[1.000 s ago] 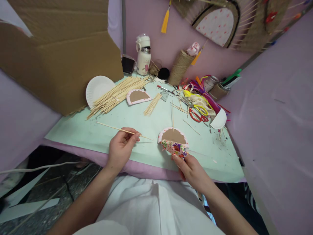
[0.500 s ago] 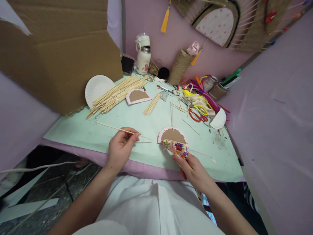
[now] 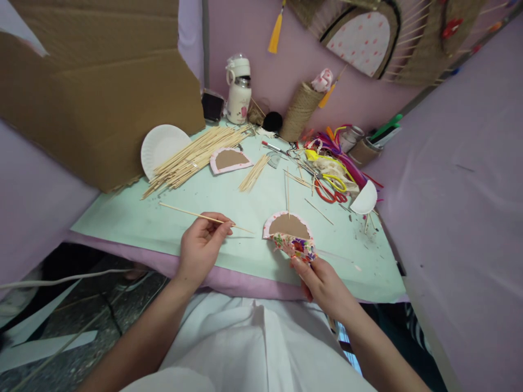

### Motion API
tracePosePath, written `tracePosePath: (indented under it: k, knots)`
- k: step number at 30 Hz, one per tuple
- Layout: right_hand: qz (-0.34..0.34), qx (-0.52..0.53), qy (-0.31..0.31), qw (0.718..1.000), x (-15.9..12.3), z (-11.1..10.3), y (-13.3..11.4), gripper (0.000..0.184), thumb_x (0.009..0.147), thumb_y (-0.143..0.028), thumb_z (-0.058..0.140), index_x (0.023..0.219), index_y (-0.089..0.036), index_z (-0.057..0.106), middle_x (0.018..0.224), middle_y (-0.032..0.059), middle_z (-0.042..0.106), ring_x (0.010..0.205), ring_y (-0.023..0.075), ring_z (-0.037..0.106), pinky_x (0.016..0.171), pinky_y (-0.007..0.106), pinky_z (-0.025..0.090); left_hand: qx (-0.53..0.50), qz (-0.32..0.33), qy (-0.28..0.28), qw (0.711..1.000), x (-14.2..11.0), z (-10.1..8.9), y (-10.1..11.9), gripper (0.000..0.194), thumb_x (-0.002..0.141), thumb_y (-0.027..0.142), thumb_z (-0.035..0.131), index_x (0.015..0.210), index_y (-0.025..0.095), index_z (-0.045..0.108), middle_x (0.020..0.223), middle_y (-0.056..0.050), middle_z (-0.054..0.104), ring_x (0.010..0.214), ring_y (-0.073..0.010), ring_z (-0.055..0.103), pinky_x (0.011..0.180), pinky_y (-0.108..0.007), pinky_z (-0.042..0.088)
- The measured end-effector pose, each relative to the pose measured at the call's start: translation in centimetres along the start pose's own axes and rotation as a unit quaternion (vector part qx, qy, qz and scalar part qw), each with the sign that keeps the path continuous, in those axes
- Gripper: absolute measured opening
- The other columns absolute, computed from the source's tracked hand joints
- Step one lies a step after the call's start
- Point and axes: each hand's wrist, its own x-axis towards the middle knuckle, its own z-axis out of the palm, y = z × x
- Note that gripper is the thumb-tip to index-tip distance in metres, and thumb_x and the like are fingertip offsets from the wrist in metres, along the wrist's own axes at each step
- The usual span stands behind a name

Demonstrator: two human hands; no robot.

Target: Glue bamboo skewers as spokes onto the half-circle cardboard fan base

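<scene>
Craft workspace, by its piled sticks, red-handled scissors and roll of twine.

A lidded white bottle stands near a lilac wall, beside a dark case, with a tall spool of twine to its right, past a black round object. At left, a large brown cardboard sheet rises behind a white paper plate. Red-handled scissors lie at right near a white half-disc, while a yellow tassel hangs above.
</scene>
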Motion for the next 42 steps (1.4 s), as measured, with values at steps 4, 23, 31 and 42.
tracePosePath:
  k: [4,23,31,42]
  knots:
    - [0.007,-0.001,0.001,1.000,0.0,0.1,0.4,0.048,0.093,-0.064,0.037,0.066,-0.024,0.044,0.046,-0.0017,0.051,0.048,0.0164,0.049,0.055,0.029,0.039,-0.007,0.005,-0.003,1.000,0.0,0.0,-0.2,0.015,0.081,0.031,0.069,0.086,0.018,0.063,0.077,-0.001,0.069,0.069,-0.0119,0.065,0.063,-0.023,0.052]
    - [-0.002,-0.014,0.006,1.000,-0.1,-0.1,0.4,0.050,0.094,-0.062,0.037,0.061,-0.024,0.041,0.044,-0.0012,0.050,0.048,0.0167,0.049,0.057,0.029,0.040,-0.011,0.007,-0.002,1.000,-0.1,0.0,0.0,0.014,0.082,0.029,0.070,0.086,0.017,0.064,0.077,0.000,0.069,0.067,-0.0108,0.065,0.063,-0.022,0.052]
    - [0.020,0.004,0.022,1.000,-0.7,-0.6,0.2,0.051,0.091,-0.064,0.040,0.060,-0.024,0.044,0.042,-0.0018,0.048,0.044,0.0155,0.047,0.052,0.028,0.038,-0.009,0.015,0.003,1.000,0.0,0.1,-0.1,0.013,0.081,0.028,0.071,0.085,0.017,0.064,0.077,0.000,0.069,0.066,-0.0104,0.065,0.061,-0.021,0.052]
    - [0.010,-0.048,0.307,0.950,0.3,-5.3,5.6,0.048,0.086,-0.063,0.048,0.064,-0.021,0.056,0.057,0.0015,0.051,0.058,0.0171,0.048,0.058,0.030,0.039,-0.011,-0.017,0.003,1.000,0.1,1.1,0.9,0.018,0.078,0.030,0.073,0.084,0.017,0.062,0.074,0.000,0.070,0.062,-0.0103,0.064,0.059,-0.021,0.050]
